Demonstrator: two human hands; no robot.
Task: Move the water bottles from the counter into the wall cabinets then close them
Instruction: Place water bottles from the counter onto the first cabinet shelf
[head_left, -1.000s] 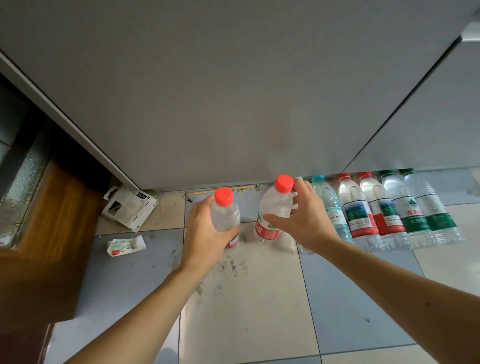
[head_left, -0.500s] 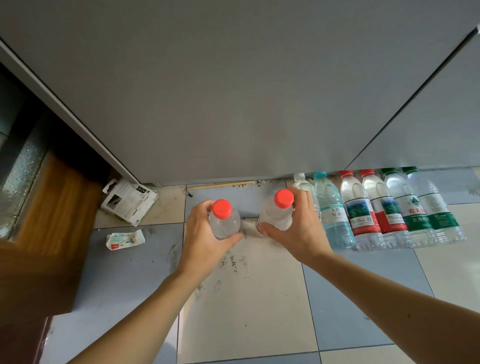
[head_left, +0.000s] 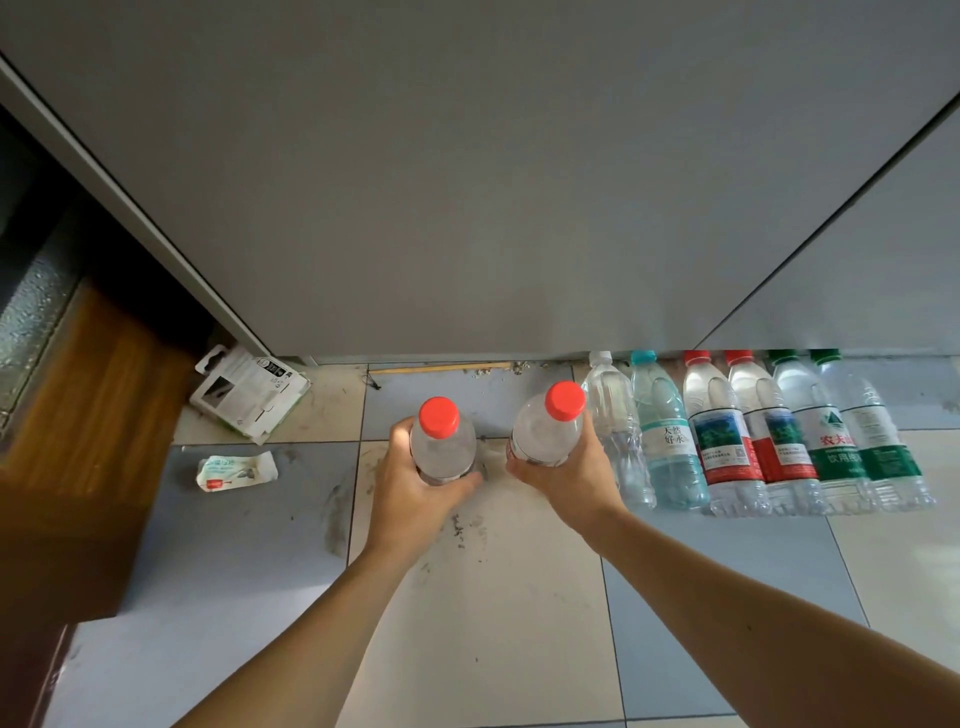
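Observation:
My left hand (head_left: 410, 493) grips a clear red-capped water bottle (head_left: 442, 447), held upright above the tiled counter (head_left: 493, 597). My right hand (head_left: 566, 478) grips a second red-capped bottle (head_left: 545, 431), tilted slightly right. A row of several more water bottles (head_left: 753, 436) stands on the counter to the right, under the cabinets, with white, blue, red and green caps. The grey wall cabinet door (head_left: 467, 182) fills the top of the view and looks closed. A second cabinet door (head_left: 893, 270) is at the right.
A torn white cardboard package (head_left: 248, 388) and a small crumpled wrapper (head_left: 235, 470) lie at the back left of the counter. A wooden surface (head_left: 78, 415) borders the counter on the left. Dirt marks spot the tiles under my hands.
Both bottles have risen off the counter and come closer to the camera, caps now seen more from above. My hands moved up and slightly back with them.

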